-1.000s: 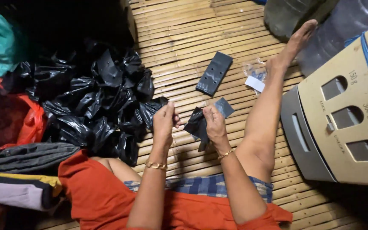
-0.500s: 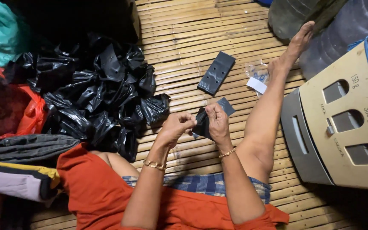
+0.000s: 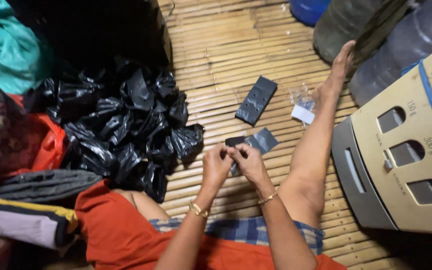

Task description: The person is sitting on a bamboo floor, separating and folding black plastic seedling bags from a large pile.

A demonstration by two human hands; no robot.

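- Left hand [image 3: 216, 165] and right hand [image 3: 248, 161] meet fingertip to fingertip, both pinching a small black plastic bag [image 3: 252, 142].
- Bag held just above bamboo floor [image 3: 226, 55], near crumpled bag pile [image 3: 131, 125].

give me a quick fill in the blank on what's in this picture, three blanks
1. Both hands, left hand and right hand, pinch a small black ____ bag.
2. The floor is made of ____ slats.
3. The flat black bag with punched holes lies apart from the heap of crumpled black bags, on the side of the person's outstretched ____.

Missing words: plastic; bamboo; leg
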